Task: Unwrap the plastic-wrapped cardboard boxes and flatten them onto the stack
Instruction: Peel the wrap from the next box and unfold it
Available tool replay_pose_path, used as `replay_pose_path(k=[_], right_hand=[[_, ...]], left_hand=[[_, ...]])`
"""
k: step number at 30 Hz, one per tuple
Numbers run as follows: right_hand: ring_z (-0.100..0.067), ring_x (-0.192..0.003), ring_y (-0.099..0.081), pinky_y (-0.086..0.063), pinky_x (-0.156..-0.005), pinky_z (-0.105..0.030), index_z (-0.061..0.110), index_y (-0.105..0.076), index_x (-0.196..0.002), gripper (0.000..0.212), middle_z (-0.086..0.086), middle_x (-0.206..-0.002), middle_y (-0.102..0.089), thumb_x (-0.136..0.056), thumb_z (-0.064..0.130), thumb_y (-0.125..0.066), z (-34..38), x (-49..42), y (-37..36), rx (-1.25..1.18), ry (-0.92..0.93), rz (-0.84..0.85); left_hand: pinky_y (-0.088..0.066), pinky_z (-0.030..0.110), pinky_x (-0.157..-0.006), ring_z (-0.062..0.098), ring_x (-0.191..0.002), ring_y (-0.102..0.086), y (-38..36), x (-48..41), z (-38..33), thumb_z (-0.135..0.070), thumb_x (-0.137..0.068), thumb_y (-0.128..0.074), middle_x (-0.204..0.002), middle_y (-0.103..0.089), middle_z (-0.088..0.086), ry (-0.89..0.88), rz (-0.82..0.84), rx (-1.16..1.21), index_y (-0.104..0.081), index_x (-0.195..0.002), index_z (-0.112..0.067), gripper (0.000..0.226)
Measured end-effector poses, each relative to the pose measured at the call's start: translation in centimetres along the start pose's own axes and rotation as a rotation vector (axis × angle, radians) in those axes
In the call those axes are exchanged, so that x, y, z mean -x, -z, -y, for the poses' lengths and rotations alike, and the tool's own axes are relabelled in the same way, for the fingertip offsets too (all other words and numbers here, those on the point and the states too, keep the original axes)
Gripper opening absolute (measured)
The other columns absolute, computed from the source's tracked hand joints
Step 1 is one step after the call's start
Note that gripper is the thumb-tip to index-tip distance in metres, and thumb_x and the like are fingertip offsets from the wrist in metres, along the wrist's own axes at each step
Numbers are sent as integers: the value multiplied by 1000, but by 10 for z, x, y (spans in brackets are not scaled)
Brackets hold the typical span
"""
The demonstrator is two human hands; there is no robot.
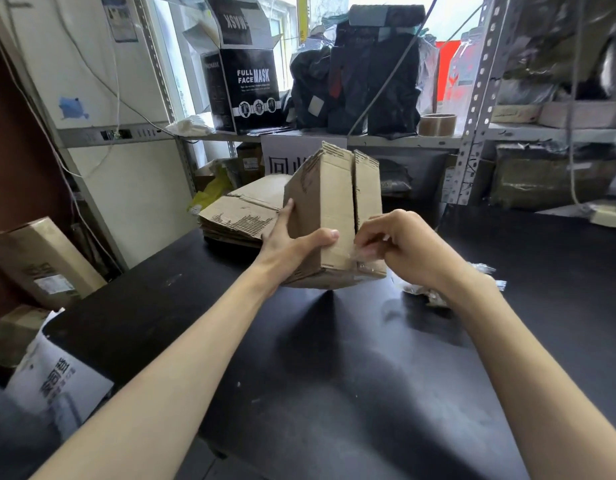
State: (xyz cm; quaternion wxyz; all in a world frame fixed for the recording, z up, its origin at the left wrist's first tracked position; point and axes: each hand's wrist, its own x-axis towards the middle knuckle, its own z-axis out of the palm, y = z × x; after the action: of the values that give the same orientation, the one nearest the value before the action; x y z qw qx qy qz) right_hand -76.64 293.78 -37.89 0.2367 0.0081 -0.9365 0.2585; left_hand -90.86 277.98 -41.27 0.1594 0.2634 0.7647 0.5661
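Above the middle of the black table [334, 375], a cardboard box [330, 216] was held clear of the surface and stood on end, with its torn, ragged flaps pointing up and a slit running down its front face. It was gripped by the left hand [292, 244], the thumb laid across the front face and the fingers spread along the left side. Thin clear plastic wrap [363, 256] clung to the lower right corner, and it was pinched between the curled fingertips of the right hand [403, 244].

The box was judged light, since it was carried by one hand, and stiff along its creases but easily crushed at the frayed flap edges. The wrap was judged soft, slippery and apt to stretch or tear. A firm hold on the flat panels near a folded edge was thought best, with the film taken close to where it lifted from the cardboard.

Behind the box, far and to the left, a stack [240, 216] of flattened cardboard lay on the table. Crumpled clear plastic [424, 292] lay on the table to the right, near the right wrist. Farther back, a roll of tape [437, 124] and a black printed carton [251, 91] were seen on a shelf.
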Motion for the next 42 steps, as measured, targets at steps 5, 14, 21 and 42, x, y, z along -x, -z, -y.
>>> replay_pose_path(k=[5,14,21,42], right_hand=[[-13,-69,-57,-48,-66,-25,17,-62,-83,34,-3,-96,-53,-67,-5,-83,-6,-1,-8,-46,-114,-285],[-16,-71,-63,-54,-71,-39,14,-72,-78,14,7,-77,-67,-72,10,-84,-14,3,-11,-29,36,-281],[-20,-65,-56,-49,-63,-37,13,-67,-71,26,3,-72,-60,-60,3,-89,-9,0,-14,5,62,-195],[-15,-80,-59,-45,-70,-32,18,-71,-81,31,7,-79,-66,-63,32,-91,25,-1,-27,-18,-149,-350]], left_hand=[[-45,46,-110,25,-131,-51,-3,1,-9,-68,-41,-80,-153,-41,5,-6,13,7,-17,-157,-45,134],[-46,50,-108,31,-132,-47,-3,1,-10,-74,-41,-80,-155,-34,10,82,10,0,-10,-153,-54,134],[-44,46,-110,25,-132,-50,-3,5,-13,-71,-41,-81,-153,-42,4,86,15,30,-11,-156,-49,137],[-49,54,-101,38,-130,-45,-15,22,-33,-80,-21,-78,-152,-32,15,285,-131,89,5,-149,-52,155]])
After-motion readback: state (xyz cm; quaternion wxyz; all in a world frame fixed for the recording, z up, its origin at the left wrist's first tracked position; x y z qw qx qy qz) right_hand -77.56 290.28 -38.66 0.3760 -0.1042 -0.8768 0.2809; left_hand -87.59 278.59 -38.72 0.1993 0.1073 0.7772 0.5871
